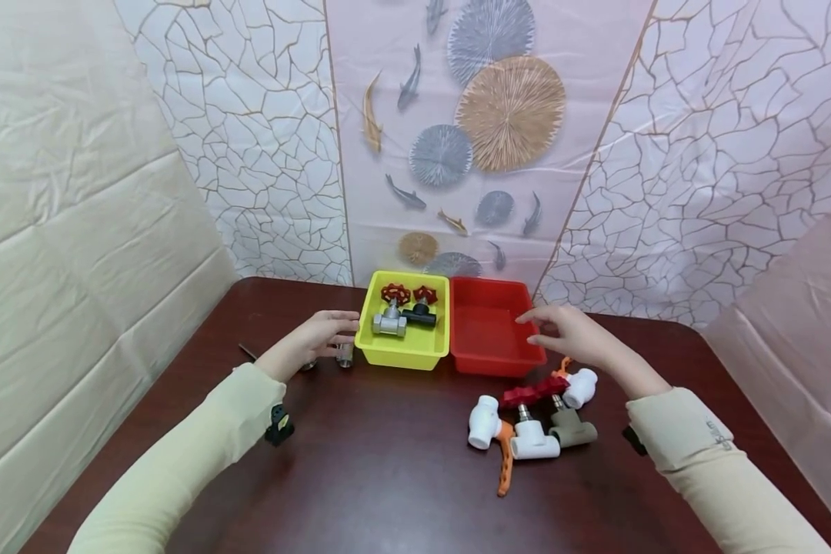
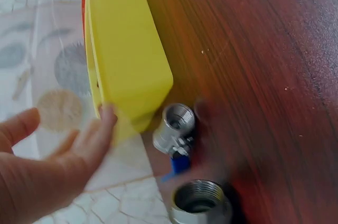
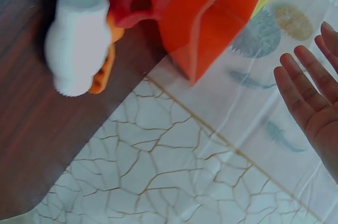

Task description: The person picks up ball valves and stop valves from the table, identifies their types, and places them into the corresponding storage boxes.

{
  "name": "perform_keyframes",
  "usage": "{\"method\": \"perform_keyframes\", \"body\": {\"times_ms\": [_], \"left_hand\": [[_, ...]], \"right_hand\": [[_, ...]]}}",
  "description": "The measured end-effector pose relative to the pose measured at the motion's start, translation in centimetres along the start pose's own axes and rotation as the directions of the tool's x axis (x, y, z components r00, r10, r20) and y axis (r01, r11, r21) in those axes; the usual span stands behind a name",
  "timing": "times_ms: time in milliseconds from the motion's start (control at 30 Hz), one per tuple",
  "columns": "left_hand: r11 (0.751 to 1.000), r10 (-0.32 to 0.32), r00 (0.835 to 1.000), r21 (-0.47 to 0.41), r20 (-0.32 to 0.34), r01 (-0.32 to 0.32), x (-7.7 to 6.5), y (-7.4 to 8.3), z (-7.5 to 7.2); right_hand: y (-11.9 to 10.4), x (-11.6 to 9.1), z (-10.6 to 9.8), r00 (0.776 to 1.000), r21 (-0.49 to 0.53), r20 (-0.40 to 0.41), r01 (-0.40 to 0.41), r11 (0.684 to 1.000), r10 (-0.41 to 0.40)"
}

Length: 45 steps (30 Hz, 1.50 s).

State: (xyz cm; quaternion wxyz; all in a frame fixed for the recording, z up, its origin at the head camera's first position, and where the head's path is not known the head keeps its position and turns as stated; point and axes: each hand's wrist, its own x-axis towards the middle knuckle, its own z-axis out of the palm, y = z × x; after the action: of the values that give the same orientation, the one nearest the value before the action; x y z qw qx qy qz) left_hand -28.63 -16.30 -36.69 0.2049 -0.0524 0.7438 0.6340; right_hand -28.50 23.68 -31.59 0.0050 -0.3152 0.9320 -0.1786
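Observation:
My left hand (image 1: 322, 332) is beside the left wall of the yellow bin (image 1: 405, 358), its fingers loosely extended and holding nothing. Inside that bin lie a metal valve with a red handwheel (image 1: 390, 322) and a black valve with a red handwheel (image 1: 421, 314). Below the left hand, a steel ball valve with a blue handle (image 2: 175, 129) and another threaded metal fitting (image 2: 198, 203) rest on the table. My right hand (image 1: 569, 332) is held over the right rim of the red bin (image 1: 488, 362), fingers apart, nothing between them. No contents show in the red bin.
Right of centre lie a white ball valve with an orange handle (image 1: 485, 423), a white valve with a red handwheel (image 1: 535, 442), a grey-brown valve (image 1: 572, 428) and another white ball valve (image 1: 581, 388). A thin dark rod (image 1: 247, 352) lies at left. Patterned cloth (image 1: 284, 154) encloses the table.

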Motion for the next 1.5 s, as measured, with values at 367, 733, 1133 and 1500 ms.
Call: {"method": "perform_keyframes", "body": {"times_ms": [367,733,1133,1500], "left_hand": [[0.871,0.361,0.925,0.397,-0.117,-0.290,-2.3,-0.1,3.9],[0.468,0.741,0.664,0.630,0.102,-0.620,-4.9,-0.6,9.3],[0.310,0.732,0.610,0.650,0.302,-0.694,-5.7,-0.3,14.5],[0.130,0.756,0.494,0.642,0.429,-0.756,-5.9,-0.9,17.8]], "right_hand": [[1.8,-3.1,0.8,0.997,0.143,-0.043,-0.054,0.988,0.061],[3.3,-5.6,1.3,0.994,0.002,-0.105,-0.044,0.999,0.044],[4.1,-6.9,0.9,0.986,0.016,-0.138,-0.086,0.996,0.088],[4.9,-7.9,1.3,0.982,0.016,-0.154,-0.106,0.994,0.107]]}}
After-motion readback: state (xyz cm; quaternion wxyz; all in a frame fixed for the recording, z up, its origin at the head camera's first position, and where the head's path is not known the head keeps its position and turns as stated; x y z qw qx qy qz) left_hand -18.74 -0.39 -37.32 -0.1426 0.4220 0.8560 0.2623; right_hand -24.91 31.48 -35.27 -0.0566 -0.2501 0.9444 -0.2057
